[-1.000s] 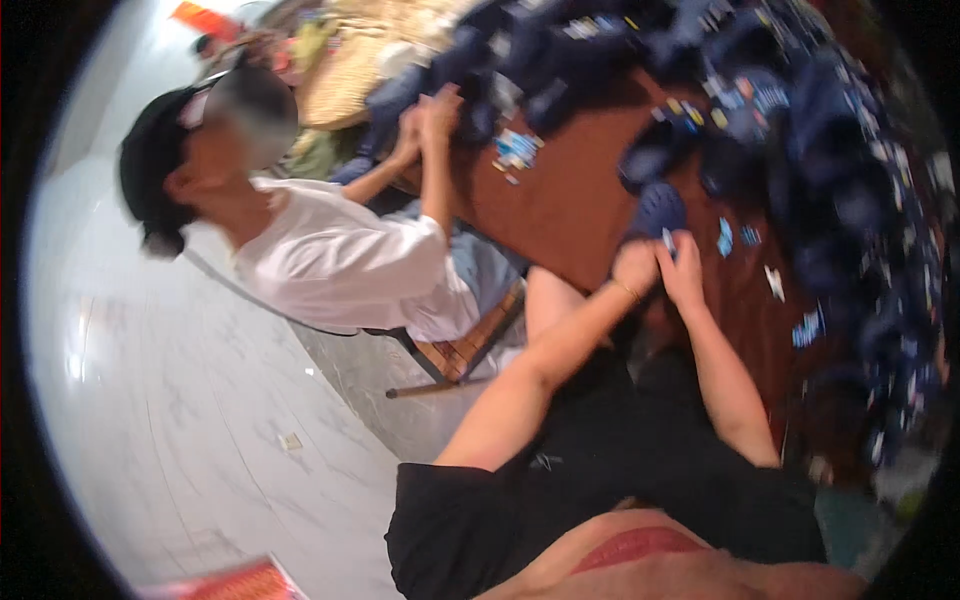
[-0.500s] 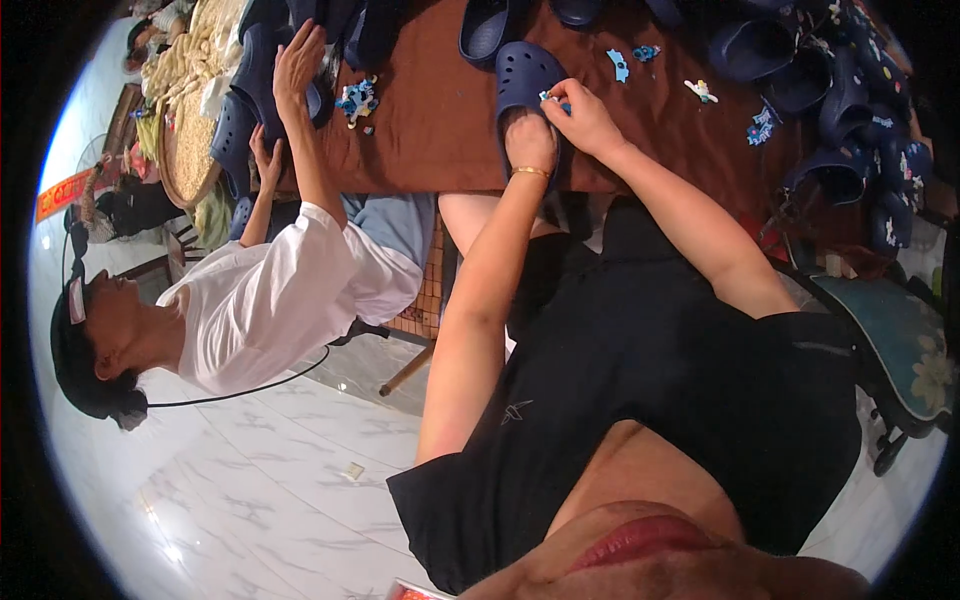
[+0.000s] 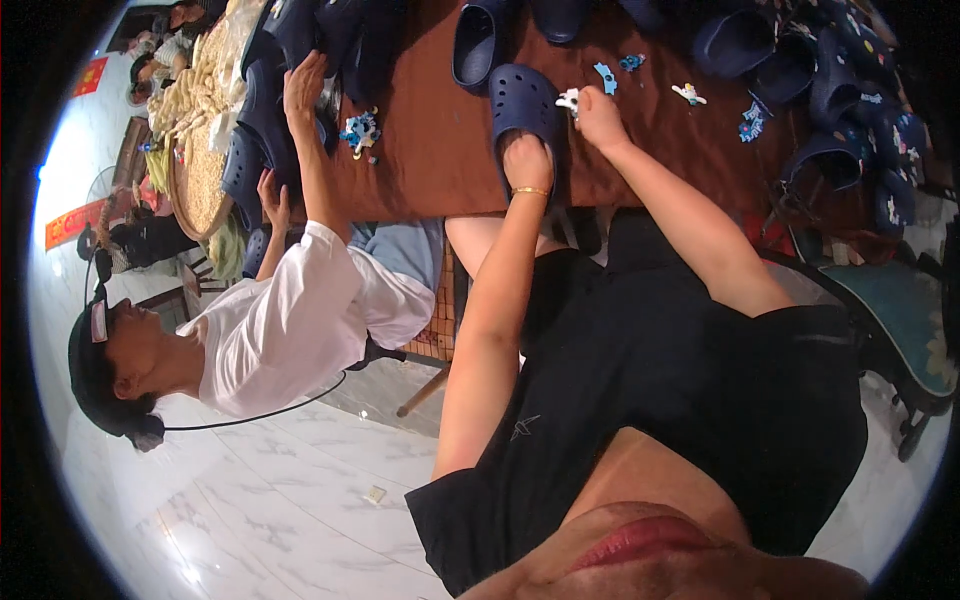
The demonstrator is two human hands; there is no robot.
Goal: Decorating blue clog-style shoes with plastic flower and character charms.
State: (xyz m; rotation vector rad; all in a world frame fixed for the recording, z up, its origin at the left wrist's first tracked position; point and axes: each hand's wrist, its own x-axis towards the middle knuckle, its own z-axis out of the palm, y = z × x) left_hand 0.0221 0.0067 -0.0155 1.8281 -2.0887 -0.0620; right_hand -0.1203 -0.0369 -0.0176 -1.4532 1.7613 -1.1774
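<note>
A dark blue clog with holes in its toe [image 3: 522, 88] is in front of me on the brown-covered table. My left hand [image 3: 528, 163] reaches into its foot opening and holds it from inside; the fingertips are hidden under the toe. Just right of the toe, my right hand [image 3: 602, 120] pinches a small white shoe charm with dark spots [image 3: 568, 99], apart from the clog. Beyond that hand lie a light blue charm [image 3: 606, 78], a darker blue charm [image 3: 631, 62] and a white-and-yellow charm [image 3: 689, 94].
Many dark blue clogs [image 3: 735, 45] crowd the far and right sides, some with charms. Blue charms [image 3: 752, 122] lie at right, a charm cluster [image 3: 360, 131] at left. A co-worker in a white shirt [image 3: 290, 320] handles clogs at left, near a woven tray [image 3: 200, 190].
My right hand has drawn away from the clog's toe toward the right, and the white charm in it now shows clearly. My left hand stays inside the clog. The whole view has shifted slightly.
</note>
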